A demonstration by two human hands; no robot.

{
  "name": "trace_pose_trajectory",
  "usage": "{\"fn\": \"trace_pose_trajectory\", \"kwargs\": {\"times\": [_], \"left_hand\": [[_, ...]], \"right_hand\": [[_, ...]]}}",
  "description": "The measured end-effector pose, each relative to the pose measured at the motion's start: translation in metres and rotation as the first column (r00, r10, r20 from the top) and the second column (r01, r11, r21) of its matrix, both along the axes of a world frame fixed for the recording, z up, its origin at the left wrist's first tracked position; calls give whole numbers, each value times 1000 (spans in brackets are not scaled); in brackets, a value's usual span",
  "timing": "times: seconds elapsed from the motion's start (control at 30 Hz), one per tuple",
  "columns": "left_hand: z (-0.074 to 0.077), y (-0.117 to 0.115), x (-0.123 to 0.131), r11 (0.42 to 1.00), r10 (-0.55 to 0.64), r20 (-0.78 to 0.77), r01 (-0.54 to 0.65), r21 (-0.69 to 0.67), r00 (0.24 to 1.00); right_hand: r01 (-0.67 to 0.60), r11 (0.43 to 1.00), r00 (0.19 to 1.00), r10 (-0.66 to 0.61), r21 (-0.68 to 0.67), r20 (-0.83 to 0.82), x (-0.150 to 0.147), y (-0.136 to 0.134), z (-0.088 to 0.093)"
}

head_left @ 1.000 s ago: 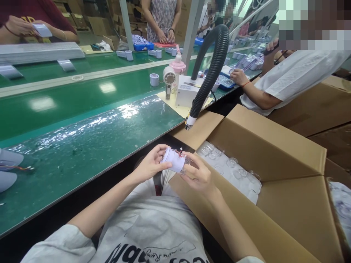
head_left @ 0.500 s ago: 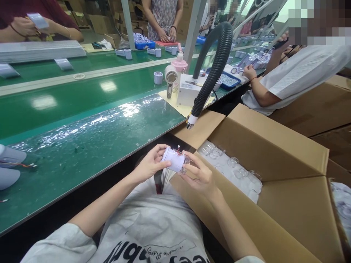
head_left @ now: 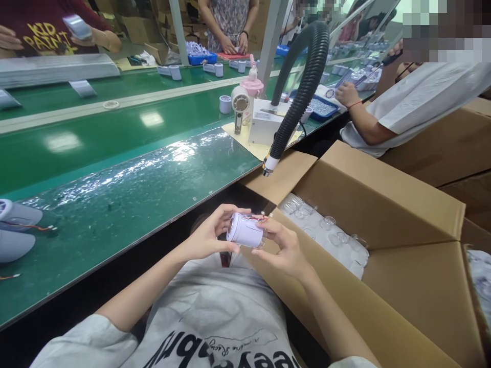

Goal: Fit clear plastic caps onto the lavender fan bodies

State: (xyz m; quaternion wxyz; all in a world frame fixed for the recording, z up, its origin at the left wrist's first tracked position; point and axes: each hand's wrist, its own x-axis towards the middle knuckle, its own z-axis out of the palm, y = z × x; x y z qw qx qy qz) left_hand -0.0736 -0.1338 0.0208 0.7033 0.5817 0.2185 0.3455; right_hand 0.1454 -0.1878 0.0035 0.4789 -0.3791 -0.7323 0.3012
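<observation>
A short lavender plastic cylinder, likely a small fan housing, is held in front of my lap, its open round end tilted to the left. Thin red wires with a small connector run along its top. At its right end shows a clear plastic piece, partly hidden by fingers. My left hand is curled about the left end, with the fingers behind and the thumb below. My right hand grips the right end near the wires and the clear piece.
An open cardboard box with clear round parts on a white tray stands to my right. A black flexible hose arches over the green bench. Lavender housings lie at left; co-workers sit around the line.
The cylinder has turned so its open left end now shows more toward me. My left thumb has slid from its face to below it. The wires now lie nearer my right fingers.
</observation>
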Motion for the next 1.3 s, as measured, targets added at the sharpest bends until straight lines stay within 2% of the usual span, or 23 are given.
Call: {"fn": "trace_pose_trajectory", "kwargs": {"times": [0.1,0.33,0.63,1.0,1.3], "left_hand": [[0,-4,-4,999,-13,-27,14,34,1000],[0,-14,-12,999,4,-72,-7,-48,997],[8,-19,-15,993,-80,-67,85,80,995],[12,-24,-22,968,-21,-199,70,243,980],[13,-27,-24,971,-30,-221,81,224,975]], "right_hand": [[-6,1000,1000,6,-8,-24,-2,-3,2],[-49,995,998,45,-86,-40,-6,-9,10],[-104,980,995,104,-172,-12,-6,-17,23],[-130,929,991,122,-347,-46,-5,-21,31],[-140,908,990,126,-394,-63,-7,-22,31]]}}
